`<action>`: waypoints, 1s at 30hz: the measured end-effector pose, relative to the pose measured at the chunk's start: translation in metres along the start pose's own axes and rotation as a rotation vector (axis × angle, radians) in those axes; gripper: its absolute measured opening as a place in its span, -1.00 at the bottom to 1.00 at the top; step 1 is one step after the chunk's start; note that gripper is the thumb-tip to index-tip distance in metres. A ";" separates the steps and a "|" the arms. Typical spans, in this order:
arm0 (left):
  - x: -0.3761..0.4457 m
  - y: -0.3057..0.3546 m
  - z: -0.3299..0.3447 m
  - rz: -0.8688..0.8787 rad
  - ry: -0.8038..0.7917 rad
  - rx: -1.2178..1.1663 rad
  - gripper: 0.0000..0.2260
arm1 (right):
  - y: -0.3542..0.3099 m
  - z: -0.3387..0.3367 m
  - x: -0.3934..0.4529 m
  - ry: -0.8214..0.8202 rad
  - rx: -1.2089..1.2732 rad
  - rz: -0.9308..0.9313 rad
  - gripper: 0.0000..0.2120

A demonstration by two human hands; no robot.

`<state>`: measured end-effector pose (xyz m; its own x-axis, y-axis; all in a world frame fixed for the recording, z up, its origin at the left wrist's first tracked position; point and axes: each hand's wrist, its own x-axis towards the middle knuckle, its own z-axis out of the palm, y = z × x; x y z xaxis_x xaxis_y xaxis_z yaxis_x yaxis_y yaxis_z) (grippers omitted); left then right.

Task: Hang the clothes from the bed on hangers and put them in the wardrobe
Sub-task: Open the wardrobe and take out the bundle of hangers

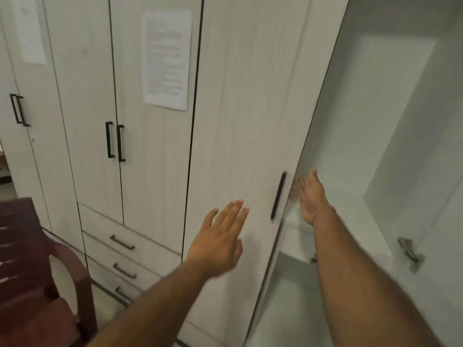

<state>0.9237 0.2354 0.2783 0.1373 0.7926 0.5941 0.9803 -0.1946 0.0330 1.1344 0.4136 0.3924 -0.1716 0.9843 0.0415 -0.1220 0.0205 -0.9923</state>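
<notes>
Both hands are up at the pale wood-grain wardrobe (155, 171) and neither is holding anything. The left hand (220, 236) is flat, fingers straight and close together, laid against or right at the face of the open wardrobe door (240, 121), a bit left of its long black bar handle (278, 195). The right hand (312, 196) reaches past the door's free edge into the open compartment, fingers stretched out and loose; it's blurry there, so I can't tell if it actually touches the inside of the door. There's a thin bracelet (323, 211) on that wrist.

No clothes or hangers in view anywhere, so can't say where they are.

The door edge runs diagonally from the top right down toward the bottom middle. To the right of it the white wardrobe interior (390, 146) opens up, with a shelf edge just behind the right hand. A metal door hinge (409, 254) sits on the right side wall.

Further left: two closed doors with paired black handles (114, 141), a printed paper sheet (166, 60) stuck on one, three drawers (120, 256) below. A dark red plastic chair (32, 284) stands in the bottom left corner, near the drawers.
</notes>
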 end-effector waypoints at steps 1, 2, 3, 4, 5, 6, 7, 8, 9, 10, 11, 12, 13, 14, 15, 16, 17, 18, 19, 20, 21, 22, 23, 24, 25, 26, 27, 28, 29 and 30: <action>-0.004 0.001 -0.002 0.006 0.014 -0.001 -0.35 | -0.007 0.003 0.007 -0.006 -0.001 -0.008 -0.08; -0.007 0.001 -0.006 0.020 0.024 0.007 -0.35 | -0.009 0.006 0.020 -0.023 0.006 -0.013 -0.04; -0.011 0.001 -0.008 0.032 0.022 0.011 -0.35 | -0.007 0.006 0.027 -0.017 0.009 -0.018 -0.02; -0.015 -0.001 -0.012 0.048 0.016 0.028 -0.35 | -0.002 0.006 0.032 0.018 0.039 -0.003 -0.06; -0.017 -0.003 -0.017 0.064 0.013 0.059 -0.35 | 0.005 0.002 0.031 0.079 0.050 0.008 -0.12; -0.018 -0.007 -0.020 0.070 0.014 0.089 -0.35 | 0.011 -0.001 0.028 0.107 0.061 0.009 -0.17; -0.017 -0.011 -0.022 0.066 0.008 0.108 -0.35 | 0.016 -0.003 0.024 0.107 0.064 -0.005 -0.20; -0.015 -0.014 -0.024 0.055 -0.004 0.111 -0.35 | 0.021 -0.004 0.023 0.096 0.040 -0.013 -0.19; -0.012 -0.015 -0.025 0.040 -0.022 0.101 -0.36 | 0.022 -0.001 0.018 0.073 0.020 -0.013 -0.17; -0.009 -0.014 -0.025 0.016 -0.036 0.085 -0.36 | 0.028 -0.003 0.027 0.015 0.006 -0.016 -0.16; -0.007 -0.012 -0.026 -0.012 -0.035 0.073 -0.36 | 0.041 -0.018 0.061 -0.027 0.045 -0.036 -0.11; -0.004 -0.008 -0.026 -0.028 -0.025 0.064 -0.37 | 0.052 -0.033 0.096 -0.029 0.054 -0.059 -0.01; -0.003 -0.004 -0.028 -0.027 -0.020 0.050 -0.37 | 0.058 -0.045 0.119 0.037 0.004 -0.062 0.13; -0.002 0.001 -0.031 -0.009 -0.018 0.040 -0.37 | 0.060 -0.043 0.124 0.074 -0.001 -0.059 0.18; -0.002 0.005 -0.034 0.022 -0.009 0.043 -0.37 | 0.059 -0.039 0.113 0.062 0.006 -0.073 0.09; -0.002 0.007 -0.036 0.053 0.008 0.056 -0.37 | 0.048 -0.025 0.084 0.052 -0.012 -0.043 -0.07; -0.001 0.008 -0.038 0.077 0.022 0.072 -0.37 | 0.030 -0.008 0.039 0.054 -0.014 -0.029 -0.22; 0.002 0.008 -0.039 0.089 0.028 0.083 -0.37 | 0.018 0.003 0.007 0.090 -0.021 -0.030 -0.30; 0.004 0.008 -0.039 0.085 0.023 0.084 -0.37 | 0.021 0.000 -0.002 0.096 0.002 -0.020 -0.33; 0.007 0.007 -0.039 0.073 0.018 0.077 -0.37 | 0.021 -0.002 -0.013 0.042 0.052 -0.002 -0.31; 0.009 0.008 -0.038 0.054 0.024 0.067 -0.37 | 0.017 0.000 -0.026 -0.025 0.085 0.014 -0.29; 0.011 0.008 -0.037 0.033 0.040 0.059 -0.36 | 0.013 0.005 -0.037 -0.091 0.087 0.046 -0.27; 0.012 0.009 -0.037 0.011 0.063 0.043 -0.35 | 0.013 0.012 -0.041 -0.147 0.077 0.077 -0.27; 0.010 0.008 -0.037 -0.017 0.090 0.013 -0.34 | 0.011 0.026 -0.049 -0.230 0.063 0.103 -0.27; 0.007 0.006 -0.037 -0.044 0.115 -0.016 -0.33 | 0.012 0.040 -0.055 -0.308 0.023 0.100 -0.28; 0.001 0.002 -0.037 -0.068 0.138 -0.029 -0.32 | 0.013 0.059 -0.063 -0.390 0.009 0.091 -0.30; -0.007 -0.004 -0.036 -0.091 0.159 -0.020 -0.29 | 0.015 0.076 -0.068 -0.443 -0.015 0.080 -0.33; -0.015 -0.013 -0.036 -0.111 0.181 0.005 -0.26 | 0.017 0.092 -0.071 -0.486 -0.029 0.075 -0.35; -0.023 -0.024 -0.036 -0.137 0.202 0.040 -0.22 | 0.019 0.107 -0.074 -0.528 -0.048 0.079 -0.37; -0.032 -0.037 -0.037 -0.162 0.218 0.079 -0.18 | 0.021 0.122 -0.077 -0.574 -0.048 0.076 -0.39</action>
<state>0.8782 0.1958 0.2883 -0.0478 0.6650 0.7453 0.9962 -0.0230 0.0844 1.0257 0.3167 0.3829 -0.6827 0.7306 0.0135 -0.0465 -0.0250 -0.9986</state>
